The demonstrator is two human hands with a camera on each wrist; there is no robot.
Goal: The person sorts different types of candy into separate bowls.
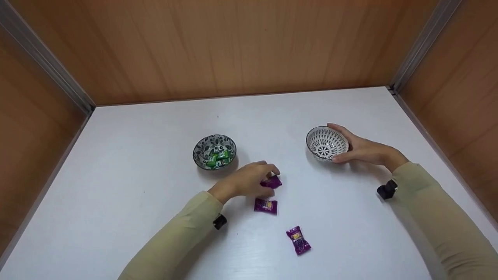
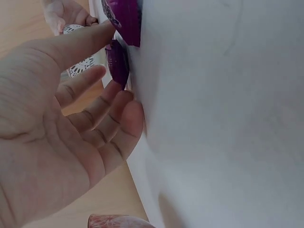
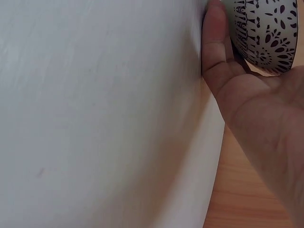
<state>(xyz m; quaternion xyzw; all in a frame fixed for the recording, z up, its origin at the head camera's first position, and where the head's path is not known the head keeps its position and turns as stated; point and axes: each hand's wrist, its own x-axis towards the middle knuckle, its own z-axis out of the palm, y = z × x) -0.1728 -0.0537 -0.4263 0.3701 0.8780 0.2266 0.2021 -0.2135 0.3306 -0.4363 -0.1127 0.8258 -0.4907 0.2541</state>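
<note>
Your left hand [image 1: 249, 181], grip parted, surrounds a purple-wrapped candy [image 1: 274, 182] about midway between the counter's [image 1: 136, 155] side edges; your right hand [image 1: 367, 150] grips the black-and-white patterned bowl [image 1: 326, 142] toward the back-right corner.

White tabletop [image 1: 116, 155], wood-grain panels [image 1: 241, 46], grey corner strips [image 1: 44, 58]

A booth-like work bay: white tabletop [image 1: 128, 155], wood-grain panels [image 1: 241, 46] on three sides, grey metal corner strips [image 1: 423, 42].

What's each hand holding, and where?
The right hand holds the dash-patterned bowl by its outer wall. The left hand is at a purple candy; whether it's gripped can't be told.
</note>
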